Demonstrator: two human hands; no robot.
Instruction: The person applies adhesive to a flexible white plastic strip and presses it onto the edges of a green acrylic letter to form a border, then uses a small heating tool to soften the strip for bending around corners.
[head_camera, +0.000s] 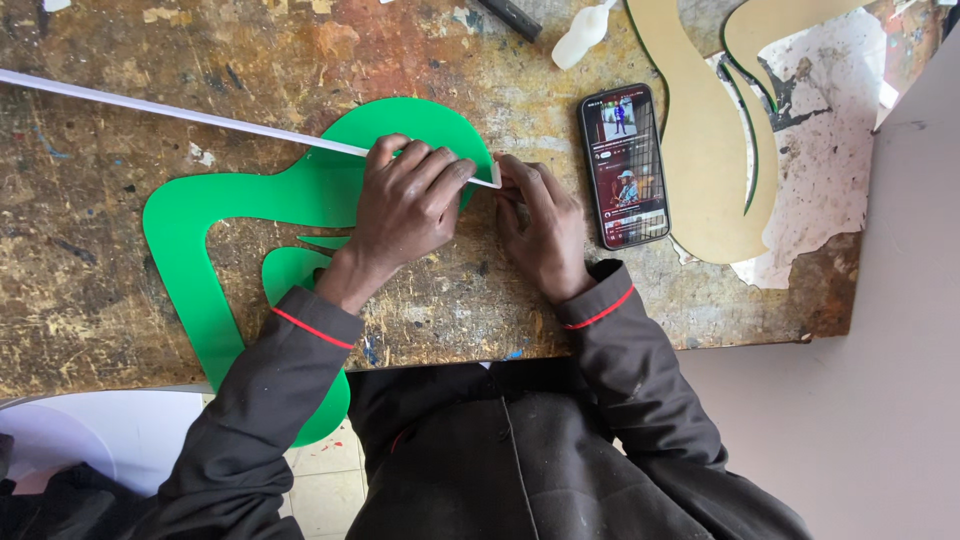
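Worker's left hand (408, 200) and right hand (540, 225) pinch white strip (180, 115) end at green cutout's (200, 215) edge; strip mostly unattached.

The single camera sits on the person's head and looks straight down, quite near, at the worn table (120, 300), with both hands in the middle.

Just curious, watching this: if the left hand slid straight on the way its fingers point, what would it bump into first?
The left hand points toward the right hand, whose fingertips sit at the end of the long white strip over the curved green plastic sheet. It would probably meet that hand first; the black smartphone lies beyond.
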